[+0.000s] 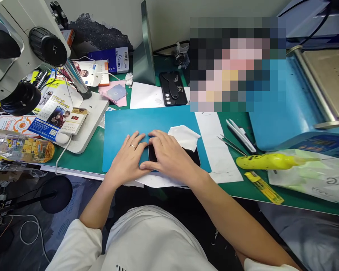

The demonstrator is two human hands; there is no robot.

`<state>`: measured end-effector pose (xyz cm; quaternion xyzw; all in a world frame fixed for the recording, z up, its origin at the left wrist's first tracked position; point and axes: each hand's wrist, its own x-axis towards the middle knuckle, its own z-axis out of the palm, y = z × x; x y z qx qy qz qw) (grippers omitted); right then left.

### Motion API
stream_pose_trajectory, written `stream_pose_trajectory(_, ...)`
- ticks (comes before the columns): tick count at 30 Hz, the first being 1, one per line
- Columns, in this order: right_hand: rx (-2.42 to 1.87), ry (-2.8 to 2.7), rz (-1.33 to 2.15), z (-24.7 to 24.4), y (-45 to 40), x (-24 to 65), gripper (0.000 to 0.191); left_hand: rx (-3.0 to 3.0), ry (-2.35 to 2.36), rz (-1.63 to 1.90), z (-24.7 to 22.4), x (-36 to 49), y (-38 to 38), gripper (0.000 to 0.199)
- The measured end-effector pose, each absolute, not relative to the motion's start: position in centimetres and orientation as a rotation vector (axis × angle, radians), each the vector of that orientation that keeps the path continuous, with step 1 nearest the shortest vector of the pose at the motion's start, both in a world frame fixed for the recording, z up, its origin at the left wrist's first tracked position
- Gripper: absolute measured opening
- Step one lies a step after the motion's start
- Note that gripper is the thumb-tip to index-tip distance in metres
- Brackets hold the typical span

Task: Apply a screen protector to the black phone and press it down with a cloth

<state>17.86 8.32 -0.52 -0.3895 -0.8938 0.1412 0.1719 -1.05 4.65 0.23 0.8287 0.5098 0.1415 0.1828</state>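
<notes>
A black phone-like slab [197, 157] lies flat on the blue mat [124, 124], mostly hidden under my hands. My left hand [131, 156] is at its left end, palm down, with fingers apart on the mat and the thumb side against the slab's edge. Over the slab's left part rests my right hand [168, 154], fingers bent and thumb pointing left, close to my left hand. What its fingers press on is partly hidden. Just beyond the right hand, a crumpled white cloth [185, 137] partly covers the slab.
A microscope [48, 45] stands at the left on a white base, with boxes and packets around it. Tweezers [233, 145], a yellow bottle [265, 161] and a blue machine [288, 113] are at the right. Behind the mat lies a black phone case [173, 88].
</notes>
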Motion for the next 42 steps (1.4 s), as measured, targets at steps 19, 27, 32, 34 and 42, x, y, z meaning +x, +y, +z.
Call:
stream_pose_trajectory(19, -1.098, -2.539, 0.416, -0.48, 8.21, 18.02, 0.066, 2.344, 1.419, 0.372, 0.28, -1.11, 4.65, 0.070)
stream_pose_trajectory(27, -1.097, -2.519, 0.440, -0.65, 8.18, 18.03, 0.066, 2.330, 1.413, 0.381, 0.39, -1.04, 4.63, 0.069)
stream_pose_trajectory(32, -1.106, -2.489, 0.483, -0.64, 8.22, 18.00, 0.065, 2.317, 1.420, 0.401, 0.23, -1.15, 4.65, 0.069)
stream_pose_trajectory(34, -1.110, -2.481, 0.489, -0.61, 8.23, 17.92, 0.065, 2.311, 1.416, 0.412, 0.17, -1.20, 4.67, 0.069)
stream_pose_trajectory(42, -1.070, -2.484, 0.441, -0.34, 8.53, 17.49, 0.079, 2.325, 1.437, 0.413, 0.30, -1.56, 4.91, 0.071)
